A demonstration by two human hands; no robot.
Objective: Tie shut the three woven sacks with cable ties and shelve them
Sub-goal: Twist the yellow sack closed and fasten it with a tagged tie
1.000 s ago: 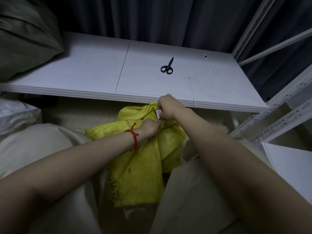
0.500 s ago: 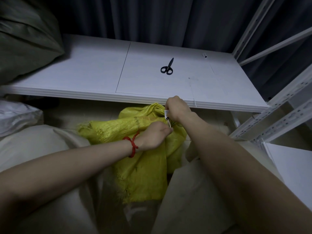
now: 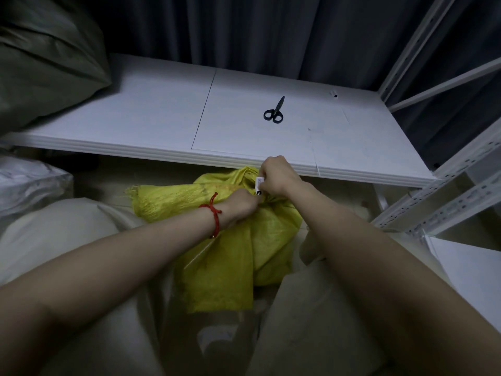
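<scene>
Yellow woven sack, on floor just under shelf edge. Gathered neck clamped in left hand; cable tie pinched by right hand. Tying step. Next, likely: cinch tight.

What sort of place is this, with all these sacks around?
Likely a storeroom or small warehouse: white slotted-steel shelving, a dark green sack on the shelf board, and pale stuffed sacks on the floor beside a yellow woven sack.
</scene>
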